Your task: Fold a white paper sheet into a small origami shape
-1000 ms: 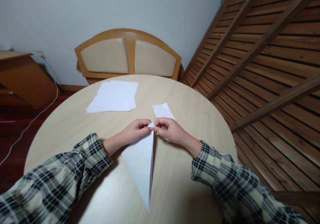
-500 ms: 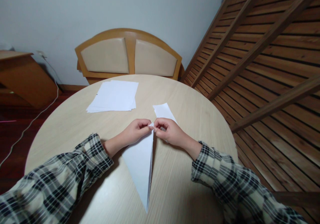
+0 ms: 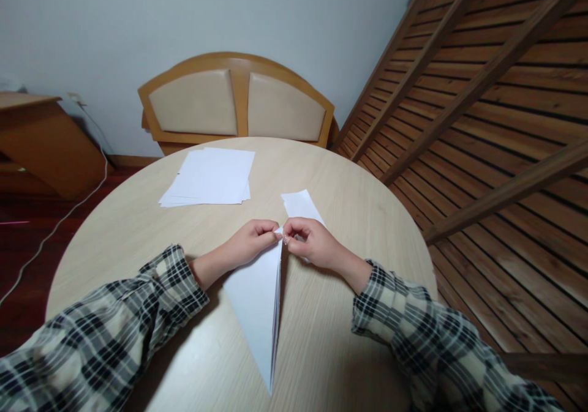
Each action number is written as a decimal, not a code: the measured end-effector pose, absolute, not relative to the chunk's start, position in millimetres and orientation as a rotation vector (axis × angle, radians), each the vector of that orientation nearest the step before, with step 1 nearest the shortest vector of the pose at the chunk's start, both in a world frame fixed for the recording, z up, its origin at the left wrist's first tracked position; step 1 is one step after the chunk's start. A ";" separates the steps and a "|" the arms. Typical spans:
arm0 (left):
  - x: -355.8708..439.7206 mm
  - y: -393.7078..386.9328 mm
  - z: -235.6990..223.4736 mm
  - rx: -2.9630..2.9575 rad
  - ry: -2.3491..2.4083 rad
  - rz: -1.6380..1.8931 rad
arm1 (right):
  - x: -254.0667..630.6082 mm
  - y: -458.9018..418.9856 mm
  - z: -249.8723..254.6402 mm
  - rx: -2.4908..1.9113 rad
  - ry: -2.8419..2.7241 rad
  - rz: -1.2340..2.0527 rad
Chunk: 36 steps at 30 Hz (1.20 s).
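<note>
A white sheet of paper (image 3: 255, 305), folded into a long triangle with layered edges on its right side, points toward me over the table. My left hand (image 3: 252, 242) grips its far end, thumb on top and fingers curled behind. Right beside that tip, my right hand (image 3: 309, 239) is closed in a pinch at the paper's upper right corner; its fingertips hide what lies between them. Partly under and behind my right hand lies a loose white paper strip (image 3: 303, 204).
A stack of white sheets (image 3: 215, 176) lies at the far left of the round wooden table (image 3: 367, 216). Behind the table stands a padded headboard (image 3: 241, 97). Wooden slats (image 3: 482, 124) lean at the right, and a white cable (image 3: 55, 228) runs along the floor at left.
The near point of the folded paper has shifted slightly left and toward me, and its layers have spread a little. Both hands stay almost still at the far tip.
</note>
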State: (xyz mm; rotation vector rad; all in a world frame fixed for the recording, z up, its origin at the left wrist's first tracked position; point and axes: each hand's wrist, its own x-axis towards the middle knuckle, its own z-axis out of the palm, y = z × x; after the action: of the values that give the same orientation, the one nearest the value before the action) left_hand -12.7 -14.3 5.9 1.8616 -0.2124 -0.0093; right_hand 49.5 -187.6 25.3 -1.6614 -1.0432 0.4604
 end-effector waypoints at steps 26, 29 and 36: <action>-3.4 4.9 7.8 1.954 -0.042 0.369 | 73.1 -194.4 22.9 -1.782 -0.821 0.331; -3.1 4.8 8.3 1.942 -0.016 0.406 | 70.8 -198.7 29.0 -1.798 -1.010 0.487; -3.6 2.1 11.6 1.860 0.056 0.446 | 66.5 -200.7 30.3 -1.866 -1.510 0.385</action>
State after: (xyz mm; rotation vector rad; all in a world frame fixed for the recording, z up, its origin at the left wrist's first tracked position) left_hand -3.6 2.1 11.6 1.8599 0.0559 0.4455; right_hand 66.5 -200.7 30.3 -1.8659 -1.5101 0.3846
